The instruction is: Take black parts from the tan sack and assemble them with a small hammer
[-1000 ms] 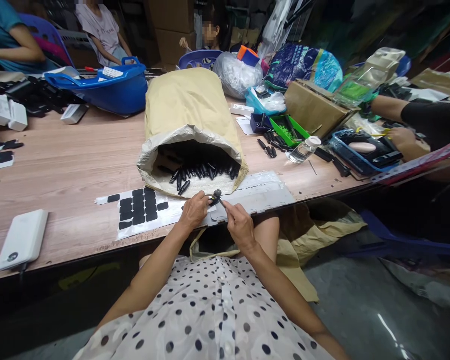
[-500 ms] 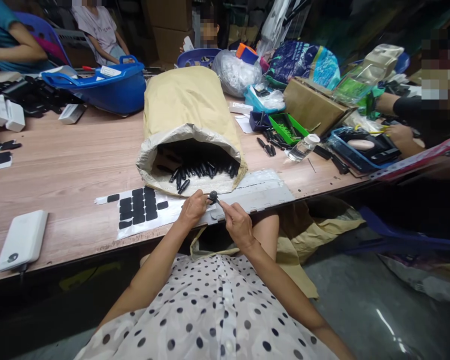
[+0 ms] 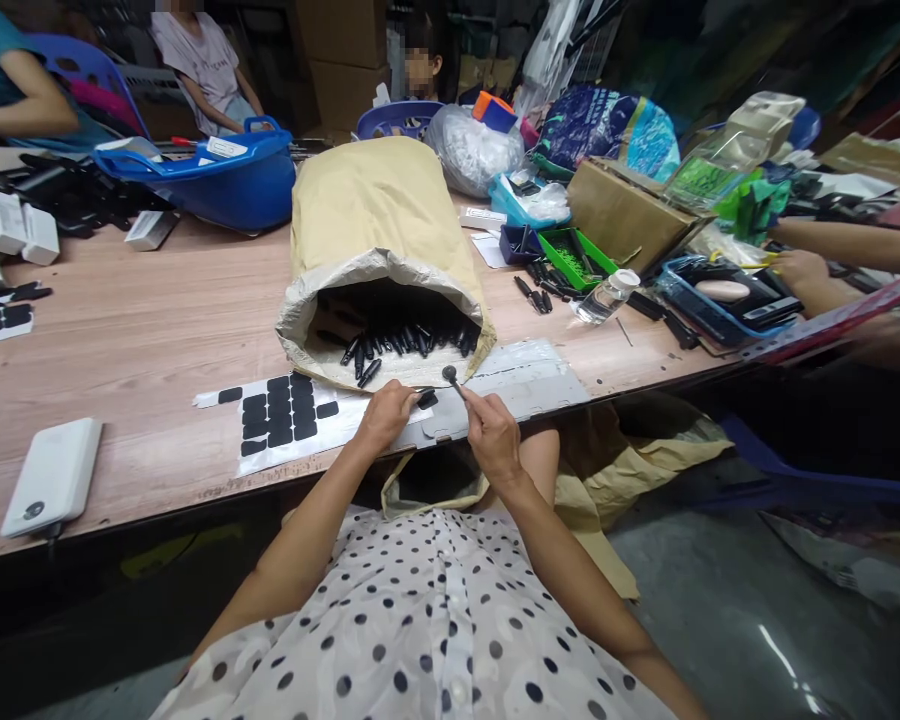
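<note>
My left hand (image 3: 388, 415) is closed in a pinch on a small black piece (image 3: 427, 399) at the table's front edge. My right hand (image 3: 493, 437) grips a thin stick with a round dark head (image 3: 450, 374), its head pointing up and away from me, apart from the black piece. Just beyond both hands lies a paper sack (image 3: 379, 200) on its side, mouth toward me, with several black pen-shaped parts (image 3: 420, 338) inside. Beside my left hand is a white sheet (image 3: 330, 440) bearing rows of black rounded patches (image 3: 279, 410).
A grey-white board (image 3: 525, 375) lies along the front edge. Left are a white power bank (image 3: 52, 475) and a blue basin (image 3: 195, 190). To the right stand a clear bottle (image 3: 607, 297), a green tray (image 3: 576, 257) and a blue basket (image 3: 727, 305), near another person's hand (image 3: 802, 270).
My right hand has moved right, taking the round-headed stick away from my left hand. The black piece in my left hand now shows more fully. The other person's arm at right has shifted.
</note>
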A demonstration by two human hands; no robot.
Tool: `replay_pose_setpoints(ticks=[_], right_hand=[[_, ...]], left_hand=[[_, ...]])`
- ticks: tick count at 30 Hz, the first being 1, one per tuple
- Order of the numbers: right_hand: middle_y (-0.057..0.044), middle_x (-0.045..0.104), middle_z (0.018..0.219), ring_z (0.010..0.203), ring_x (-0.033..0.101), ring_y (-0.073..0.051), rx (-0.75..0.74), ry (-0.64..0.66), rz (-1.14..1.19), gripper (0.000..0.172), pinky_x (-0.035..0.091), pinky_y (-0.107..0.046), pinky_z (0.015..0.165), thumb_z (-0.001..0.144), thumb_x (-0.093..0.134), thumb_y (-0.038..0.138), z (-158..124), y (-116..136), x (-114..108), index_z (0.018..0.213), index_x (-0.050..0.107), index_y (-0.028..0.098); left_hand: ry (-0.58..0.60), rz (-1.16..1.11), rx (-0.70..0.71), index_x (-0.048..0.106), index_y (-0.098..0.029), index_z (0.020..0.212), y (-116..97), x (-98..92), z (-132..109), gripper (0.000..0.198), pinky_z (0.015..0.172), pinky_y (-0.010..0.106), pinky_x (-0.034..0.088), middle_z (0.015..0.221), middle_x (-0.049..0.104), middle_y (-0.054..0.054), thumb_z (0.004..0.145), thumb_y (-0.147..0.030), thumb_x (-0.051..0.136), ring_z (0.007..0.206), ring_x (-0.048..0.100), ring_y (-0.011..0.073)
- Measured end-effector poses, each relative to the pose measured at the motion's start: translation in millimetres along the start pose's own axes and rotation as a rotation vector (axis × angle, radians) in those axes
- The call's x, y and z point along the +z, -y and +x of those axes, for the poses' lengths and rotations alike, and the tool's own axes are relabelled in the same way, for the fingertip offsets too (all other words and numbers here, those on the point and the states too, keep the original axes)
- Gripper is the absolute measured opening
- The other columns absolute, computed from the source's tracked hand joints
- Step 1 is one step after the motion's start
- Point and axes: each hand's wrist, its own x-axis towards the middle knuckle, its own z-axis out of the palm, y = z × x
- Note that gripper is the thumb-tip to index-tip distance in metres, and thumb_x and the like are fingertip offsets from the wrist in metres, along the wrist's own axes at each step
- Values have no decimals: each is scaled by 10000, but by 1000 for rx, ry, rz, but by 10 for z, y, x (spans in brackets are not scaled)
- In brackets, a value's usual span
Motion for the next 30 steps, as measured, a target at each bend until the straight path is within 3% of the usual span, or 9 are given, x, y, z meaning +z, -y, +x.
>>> replay_pose_setpoints(ticks=[3, 6, 9, 12, 19, 24, 30], right_hand=[[-42, 548, 784, 770, 493, -176, 12, 2, -118, 396, 369, -259, 683, 972, 445, 144, 87, -131, 38, 1193, 747, 275], [-48, 536, 796, 768, 445, -183, -6, 33, -209, 407, 322, -278, 678, 930, 480, 98, 113, -183, 110, 1149, 762, 293], [-56, 529, 825, 781, 410, -191, -2, 40, -269, 409, 280, -296, 675, 905, 504, 90, 87, -161, 172, 1150, 757, 297], [-61, 527, 862, 800, 392, -198, 0, 42, -295, 414, 258, -306, 676, 899, 513, 101, 55, -129, 190, 1185, 737, 299], [-63, 530, 884, 822, 393, -210, -16, 47, -305, 420, 256, -313, 684, 890, 525, 123, 47, -114, 171, 1225, 710, 295], [-72, 532, 884, 835, 403, -221, -29, 40, -292, 420, 257, -323, 681, 890, 521, 133, 42, -122, 171, 1233, 704, 292], [-74, 540, 895, 820, 397, -216, -65, 59, -268, 427, 261, -320, 677, 888, 529, 147, 32, -168, 177, 1254, 693, 295]], left_hand=[[-36, -319, -171, 641, -172, 644, -27, -45, -40, 330, 600, 253, 367, 641, 522, -5, 936, -309, 571, 612, 487, 136], [28, -741, -367, 645, -153, 663, -78, -55, -113, 362, 502, 227, 294, 568, 478, -27, 934, -385, 588, 494, 399, 93], [107, -1126, -439, 699, -118, 775, -123, -38, -195, 295, 455, 198, 274, 626, 543, -6, 866, -399, 702, 481, 421, 66], [199, -1352, -461, 710, -91, 836, -138, -16, -266, 245, 436, 179, 297, 660, 571, 13, 845, -333, 743, 488, 447, 57], [334, -1568, -489, 710, -101, 968, -101, 57, -360, 147, 455, 185, 366, 707, 600, 25, 900, -221, 662, 525, 489, 77], [325, -1571, -519, 706, -107, 986, -101, 83, -366, 201, 488, 211, 405, 728, 601, 33, 956, -271, 595, 539, 492, 86], [318, -1591, -556, 698, -124, 958, -58, 107, -356, 222, 481, 216, 362, 665, 524, 3, 980, -294, 558, 515, 428, 87]])
